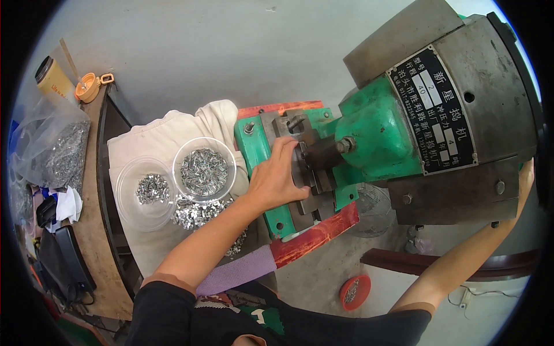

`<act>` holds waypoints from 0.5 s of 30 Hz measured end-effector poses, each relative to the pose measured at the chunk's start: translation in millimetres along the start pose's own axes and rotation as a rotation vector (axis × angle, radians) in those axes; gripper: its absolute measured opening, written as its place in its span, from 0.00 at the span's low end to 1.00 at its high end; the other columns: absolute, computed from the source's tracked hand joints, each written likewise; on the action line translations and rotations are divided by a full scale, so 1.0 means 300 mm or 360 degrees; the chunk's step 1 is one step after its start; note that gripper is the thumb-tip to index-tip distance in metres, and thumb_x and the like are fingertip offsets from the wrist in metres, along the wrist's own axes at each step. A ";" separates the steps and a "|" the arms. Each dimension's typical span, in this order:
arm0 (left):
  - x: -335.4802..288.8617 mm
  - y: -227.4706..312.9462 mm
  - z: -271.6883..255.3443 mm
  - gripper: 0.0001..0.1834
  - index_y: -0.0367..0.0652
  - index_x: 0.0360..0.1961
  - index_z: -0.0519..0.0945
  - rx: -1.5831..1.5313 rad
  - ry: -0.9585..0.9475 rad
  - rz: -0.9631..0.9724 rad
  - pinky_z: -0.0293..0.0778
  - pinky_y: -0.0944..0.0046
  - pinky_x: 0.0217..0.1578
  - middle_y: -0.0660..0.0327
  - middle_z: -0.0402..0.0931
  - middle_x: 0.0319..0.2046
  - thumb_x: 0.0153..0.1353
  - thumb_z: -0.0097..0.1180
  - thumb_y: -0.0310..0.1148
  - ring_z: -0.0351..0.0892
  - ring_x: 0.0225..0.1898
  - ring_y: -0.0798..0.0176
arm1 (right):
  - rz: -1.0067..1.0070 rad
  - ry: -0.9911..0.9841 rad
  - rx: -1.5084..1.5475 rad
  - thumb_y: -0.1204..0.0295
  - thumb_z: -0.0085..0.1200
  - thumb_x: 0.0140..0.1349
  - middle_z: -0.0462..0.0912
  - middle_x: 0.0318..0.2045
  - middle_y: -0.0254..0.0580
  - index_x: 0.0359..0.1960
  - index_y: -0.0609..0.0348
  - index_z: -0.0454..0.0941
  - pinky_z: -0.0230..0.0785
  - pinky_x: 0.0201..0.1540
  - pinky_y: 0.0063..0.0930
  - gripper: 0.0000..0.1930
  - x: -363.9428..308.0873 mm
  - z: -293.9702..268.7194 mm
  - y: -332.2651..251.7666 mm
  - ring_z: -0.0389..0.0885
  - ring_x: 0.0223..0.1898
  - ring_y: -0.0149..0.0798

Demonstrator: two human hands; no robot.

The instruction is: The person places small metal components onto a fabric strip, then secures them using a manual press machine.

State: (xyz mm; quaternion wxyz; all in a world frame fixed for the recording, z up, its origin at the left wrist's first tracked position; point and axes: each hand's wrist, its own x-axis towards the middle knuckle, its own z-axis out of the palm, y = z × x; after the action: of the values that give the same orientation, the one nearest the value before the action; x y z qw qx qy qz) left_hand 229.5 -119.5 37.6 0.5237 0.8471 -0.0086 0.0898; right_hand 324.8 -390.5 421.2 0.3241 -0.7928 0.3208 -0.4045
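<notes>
Beneath the green and grey press (378,130), the dark die block (298,171) lies between the thumb and fingers of the left grip (288,172). Thumb and fingers are parted wide and touch the tooling from its left side; whether the fingertips pinch a small piece cannot be told. The dark ram (322,153) stands just right of this grip. The right forearm (461,265) reaches up at the far right; the press head mostly hides the right grip, so its state cannot be told.

To the left, on a beige cloth (138,141), stand a clear tub of metal pins (203,172) and a clear tub of short pieces (152,189). A loose metal heap (199,213) lies just nearer, partly covered by the left forearm. Farther left, the wooden table (95,248) carries a plastic bag (63,144). A red bowl (355,292) sits on the floor, near right.
</notes>
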 end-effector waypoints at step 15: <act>0.003 0.009 0.014 0.50 0.34 0.61 0.62 0.0057 0.0006 0.0079 0.79 0.48 0.42 0.51 0.59 0.61 0.36 0.73 0.40 0.79 0.45 0.43 | -0.1452 -0.0051 0.0368 0.41 0.46 0.70 0.79 0.28 0.46 0.51 0.70 0.72 0.73 0.27 0.35 0.35 -0.466 0.109 0.196 0.76 0.25 0.37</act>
State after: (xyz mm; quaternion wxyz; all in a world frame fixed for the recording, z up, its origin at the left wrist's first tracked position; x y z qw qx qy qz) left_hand 230.6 -124.4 38.1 0.5060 0.8558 -0.0270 0.1043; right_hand 272.9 -308.6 299.9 0.2041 -0.8176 -0.1126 -0.5264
